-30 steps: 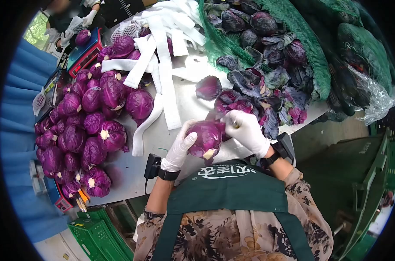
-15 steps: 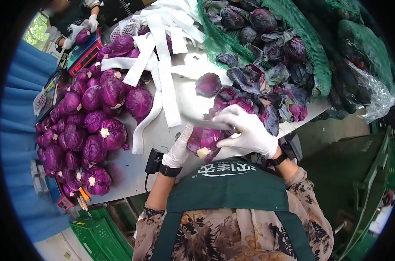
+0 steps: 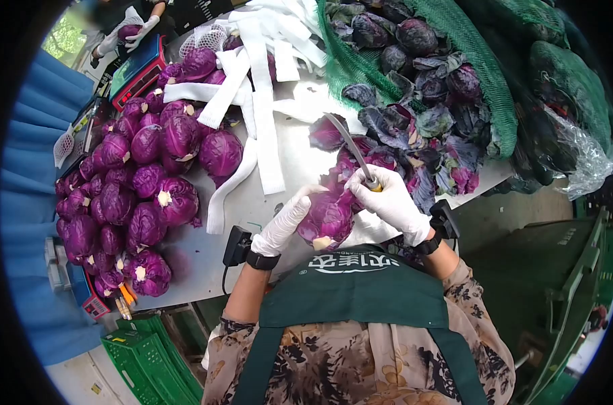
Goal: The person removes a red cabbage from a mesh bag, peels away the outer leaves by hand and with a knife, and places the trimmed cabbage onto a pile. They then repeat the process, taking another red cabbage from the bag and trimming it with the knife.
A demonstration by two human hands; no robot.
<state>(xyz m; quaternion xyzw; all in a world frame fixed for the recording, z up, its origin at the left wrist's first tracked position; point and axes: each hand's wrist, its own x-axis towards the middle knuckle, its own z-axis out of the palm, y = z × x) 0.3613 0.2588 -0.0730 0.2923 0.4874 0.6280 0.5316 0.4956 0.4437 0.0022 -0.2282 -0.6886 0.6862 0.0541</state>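
Note:
A red cabbage (image 3: pixel 325 219) with a pale cut stem end toward me is between my hands at the table's near edge. My left hand (image 3: pixel 286 219), in a white glove, rests against its left side with the fingers extended. In my gloved right hand (image 3: pixel 386 201) is a knife (image 3: pixel 355 150), its thin curved blade pointing up and away from the cabbage. The right fingertips are by the cabbage's upper right side, at a leaf. A loose purple leaf (image 3: pixel 328 132) lies beyond, beside trimmed leaves (image 3: pixel 421 152).
Many red cabbages (image 3: pixel 144 182) are piled at the left. White net sleeves (image 3: pixel 266 108) lie across the table (image 3: pixel 218 260). A green mesh sack (image 3: pixel 498 101) holds darker cabbages. A co-worker's gloved hands (image 3: pixel 141 32) hold a cabbage near a red scale (image 3: pixel 139 74). Green crates (image 3: pixel 137 351) stand below.
The knife has swung from lying across the cabbage to pointing up and away. My left fingers have come into view on the cabbage's left side. The co-worker's hands have shifted on their cabbage.

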